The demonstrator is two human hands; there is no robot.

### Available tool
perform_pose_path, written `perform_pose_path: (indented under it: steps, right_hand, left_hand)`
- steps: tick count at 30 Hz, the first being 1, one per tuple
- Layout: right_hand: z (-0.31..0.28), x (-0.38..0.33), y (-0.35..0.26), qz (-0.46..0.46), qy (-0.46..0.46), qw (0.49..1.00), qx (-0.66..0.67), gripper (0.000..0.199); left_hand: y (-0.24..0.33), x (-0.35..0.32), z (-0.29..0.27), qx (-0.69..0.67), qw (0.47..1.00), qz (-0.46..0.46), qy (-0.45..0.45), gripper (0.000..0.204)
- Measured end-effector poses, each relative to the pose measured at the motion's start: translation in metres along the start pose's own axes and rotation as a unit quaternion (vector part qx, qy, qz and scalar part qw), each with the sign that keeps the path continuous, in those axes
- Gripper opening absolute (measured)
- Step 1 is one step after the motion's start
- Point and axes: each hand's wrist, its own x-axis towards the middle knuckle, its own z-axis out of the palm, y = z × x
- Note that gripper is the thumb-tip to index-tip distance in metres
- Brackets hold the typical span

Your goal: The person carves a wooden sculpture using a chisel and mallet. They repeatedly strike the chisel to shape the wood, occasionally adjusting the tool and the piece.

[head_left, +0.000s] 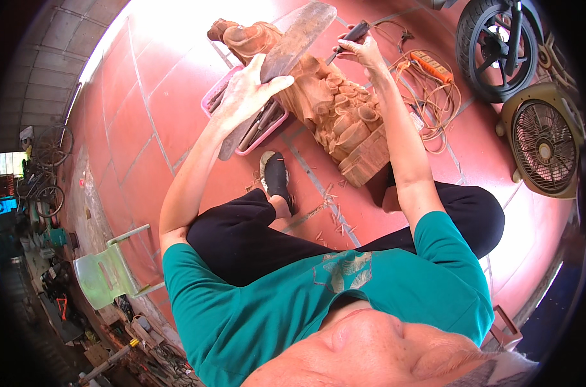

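My left hand (248,93) is over a long flat grey-brown board (299,39), thumb stretched out on one side and fingers on the other. It seems to grip the board, which slants up and away to the right. In my right hand (365,53) is a dark-handled tool (354,32) like a carving chisel, its thin shaft pointing down toward the wood. Between my arms a reddish-brown wood carving (344,116) leans at a slant, its block base nearest me. Beneath the left hand, a pink basket (278,124) holds several long tools.
Wood chips (335,209) lie on the red tiles near my shoe (275,174). An orange power strip (431,66) with tangled cords, a box fan (543,148) and a motorbike wheel (499,48) are at right. A pale green chair (106,274) stands at left.
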Motion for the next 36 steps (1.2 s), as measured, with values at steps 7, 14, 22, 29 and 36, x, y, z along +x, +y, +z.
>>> perform_pose_path:
  steps: [7,14,22,29,36]
  right_hand:
    - [0.001,0.003,0.012,-0.043,-0.022,0.998,-0.036,0.048]
    - [0.007,0.001,0.014,-0.087,-0.041,0.987,-0.132,0.044]
    - [0.006,0.002,0.022,-0.086,-0.088,0.982,-0.141,0.042]
    - [0.008,0.001,0.017,-0.058,-0.102,0.981,-0.154,0.034]
    - [0.005,0.001,0.021,-0.071,-0.118,0.979,-0.148,0.032]
  left_hand:
    - [0.006,-0.001,-0.001,0.006,1.0,0.007,-0.002,0.082]
    - [0.004,0.001,0.002,0.004,1.0,0.005,-0.006,0.081]
    - [0.01,0.001,0.001,0.022,0.999,0.037,-0.004,0.084]
    - [0.016,0.007,0.002,0.033,0.999,0.035,-0.003,0.083]
    - [0.039,0.026,0.01,0.008,0.996,0.083,0.031,0.084]
